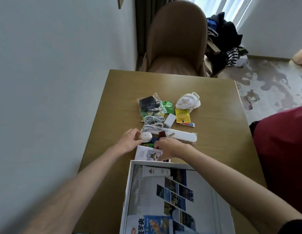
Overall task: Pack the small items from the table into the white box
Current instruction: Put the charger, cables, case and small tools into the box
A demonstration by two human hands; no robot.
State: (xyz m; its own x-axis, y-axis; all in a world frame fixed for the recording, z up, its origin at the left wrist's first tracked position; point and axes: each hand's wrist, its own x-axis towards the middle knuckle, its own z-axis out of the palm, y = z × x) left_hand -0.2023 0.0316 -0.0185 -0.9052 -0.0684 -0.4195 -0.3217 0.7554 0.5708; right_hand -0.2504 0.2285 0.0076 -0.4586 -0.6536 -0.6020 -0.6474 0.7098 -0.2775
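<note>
Left hand (130,141) fingers curl loosely around a white oval gadget (145,136); right hand (169,147) fingers, seemingly pinched, press a booklet (145,153).

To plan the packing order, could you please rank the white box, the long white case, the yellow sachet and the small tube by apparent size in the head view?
1. white box, nearest the camera
2. long white case
3. yellow sachet
4. small tube

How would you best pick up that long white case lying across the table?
Grip the long white case across its narrow width near the middle, coming down from above with thumb on the near long edge and fingers on the far one. It lies flat and crosswise, and the right hand is already just in front of it.
</note>
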